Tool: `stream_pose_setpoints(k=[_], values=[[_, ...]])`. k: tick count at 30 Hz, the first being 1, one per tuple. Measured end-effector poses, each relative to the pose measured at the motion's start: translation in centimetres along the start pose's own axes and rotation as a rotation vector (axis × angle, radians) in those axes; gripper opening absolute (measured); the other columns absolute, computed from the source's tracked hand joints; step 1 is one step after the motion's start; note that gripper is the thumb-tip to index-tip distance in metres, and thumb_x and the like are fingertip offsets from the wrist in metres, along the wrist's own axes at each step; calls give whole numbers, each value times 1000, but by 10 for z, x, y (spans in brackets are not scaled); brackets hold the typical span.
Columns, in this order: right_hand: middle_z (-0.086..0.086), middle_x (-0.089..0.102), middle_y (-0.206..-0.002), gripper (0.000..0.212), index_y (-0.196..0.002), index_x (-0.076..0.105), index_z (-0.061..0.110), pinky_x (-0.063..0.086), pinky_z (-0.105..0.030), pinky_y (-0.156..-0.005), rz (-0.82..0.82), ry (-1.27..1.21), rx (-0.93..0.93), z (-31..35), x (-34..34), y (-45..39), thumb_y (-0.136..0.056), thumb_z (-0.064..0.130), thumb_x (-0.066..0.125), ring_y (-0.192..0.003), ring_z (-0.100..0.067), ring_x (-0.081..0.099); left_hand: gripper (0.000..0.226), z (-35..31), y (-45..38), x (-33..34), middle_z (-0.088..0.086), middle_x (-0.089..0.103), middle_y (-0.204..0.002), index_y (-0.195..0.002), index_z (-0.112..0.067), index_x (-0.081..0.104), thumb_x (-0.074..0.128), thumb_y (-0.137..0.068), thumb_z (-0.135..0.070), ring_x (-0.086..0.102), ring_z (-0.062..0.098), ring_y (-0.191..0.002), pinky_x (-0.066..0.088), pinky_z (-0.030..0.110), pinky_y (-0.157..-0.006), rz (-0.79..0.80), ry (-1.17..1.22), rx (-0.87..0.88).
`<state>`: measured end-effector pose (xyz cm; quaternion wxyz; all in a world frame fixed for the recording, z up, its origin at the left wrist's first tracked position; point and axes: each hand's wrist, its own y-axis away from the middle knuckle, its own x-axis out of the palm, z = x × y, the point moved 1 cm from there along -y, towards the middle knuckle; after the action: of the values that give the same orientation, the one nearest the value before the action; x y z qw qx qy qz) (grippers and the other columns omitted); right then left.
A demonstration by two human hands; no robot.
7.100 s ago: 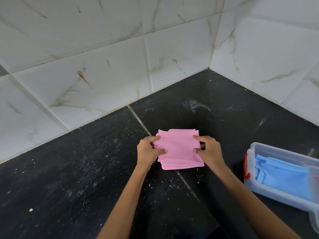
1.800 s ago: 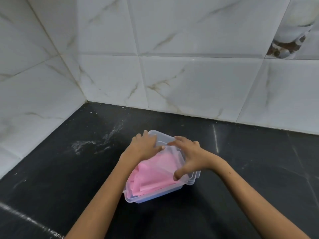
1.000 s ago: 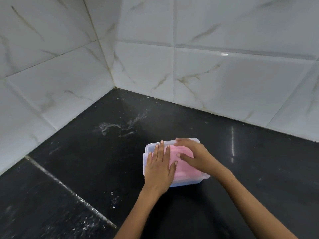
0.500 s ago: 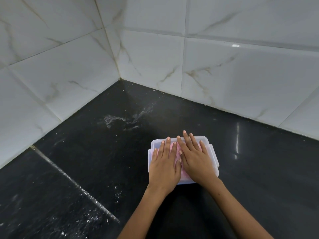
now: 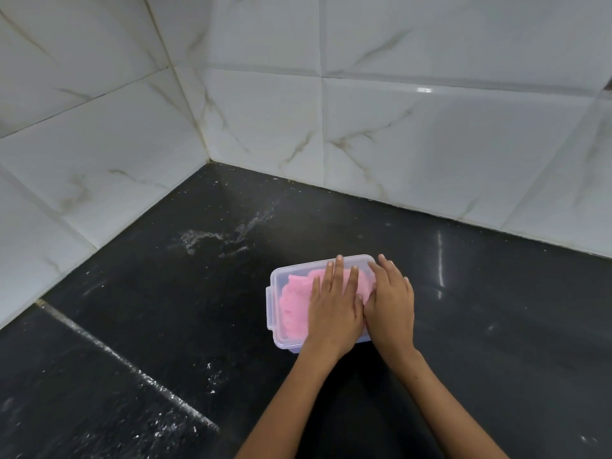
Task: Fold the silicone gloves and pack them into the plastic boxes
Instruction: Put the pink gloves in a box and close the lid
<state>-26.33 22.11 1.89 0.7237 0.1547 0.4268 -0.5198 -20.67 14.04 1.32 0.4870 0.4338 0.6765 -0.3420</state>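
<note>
A clear plastic box [image 5: 276, 329] with its translucent lid on sits on the black counter, just right of centre. Folded pink silicone gloves [image 5: 293, 308] show through the lid on the left side. My left hand [image 5: 334, 309] lies flat on the lid's middle, fingers straight and pointing away from me. My right hand [image 5: 390, 304] lies flat beside it on the lid's right part, covering that edge of the box.
The black stone counter [image 5: 165, 326] runs into a corner of white marble-look wall tiles [image 5: 430, 144]. White dust marks lie near the corner and along a seam at the lower left.
The pink gloves went from the counter into the box and the lid came on. Both hands now press flat on it; since half a second ago they sit further right on the lid.
</note>
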Motion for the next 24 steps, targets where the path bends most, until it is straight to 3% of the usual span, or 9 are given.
stream_pose_setpoints(k=[5,9,13,17,20,22,24], values=[[-10,50,-139,46,-140,31,9,31,-45,-110,117,-248,253,-12,-11,6,-98,26,38,-127,-25,47,53,-5,-9,6,0,-9,-160,-150,-27,2,20,-100,-34,-6,17,-147,2,39,-119,-12,8,21],[-12,53,-133,51,-142,25,13,32,-47,-107,266,-338,372,-13,-13,5,-98,36,35,-120,-29,52,54,-3,-9,8,0,-8,-160,-150,-26,3,20,-100,-34,-5,16,-147,1,37,-119,-33,5,25],[-15,40,-143,62,-144,18,10,40,-43,-105,235,-508,443,-14,-17,3,-93,30,48,-124,-28,46,54,-4,-9,9,-1,-10,-160,-150,-28,1,19,-100,-35,-6,16,-147,1,38,-119,-28,-16,24],[-15,47,-137,63,-146,15,13,43,-40,-101,265,-573,520,-14,-16,1,-93,28,44,-119,-28,51,54,-5,-9,9,-1,-11,-160,-150,-28,0,19,-100,-35,-7,17,-147,2,39,-119,-15,-35,25],[-14,44,-140,62,-146,16,13,31,-48,-109,245,-534,541,-12,-8,4,-93,31,43,-125,-31,46,53,-5,-9,8,-1,-11,-160,-150,-28,0,19,-100,-35,-7,17,-147,1,39,-119,-2,-28,18],[-14,40,-144,65,-146,18,11,23,-48,-111,158,-419,528,-12,-5,6,-93,33,48,-131,-33,38,54,-5,-9,7,-1,-11,-159,-150,-28,0,20,-100,-35,-7,17,-147,1,39,-119,3,-22,17],[-13,41,-144,64,-145,23,10,23,-46,-110,34,-353,470,-11,-7,8,-91,28,53,-132,-32,36,54,-5,-10,7,-1,-11,-159,-149,-29,-2,20,-100,-36,-8,17,-147,0,39,-119,3,-37,16]])
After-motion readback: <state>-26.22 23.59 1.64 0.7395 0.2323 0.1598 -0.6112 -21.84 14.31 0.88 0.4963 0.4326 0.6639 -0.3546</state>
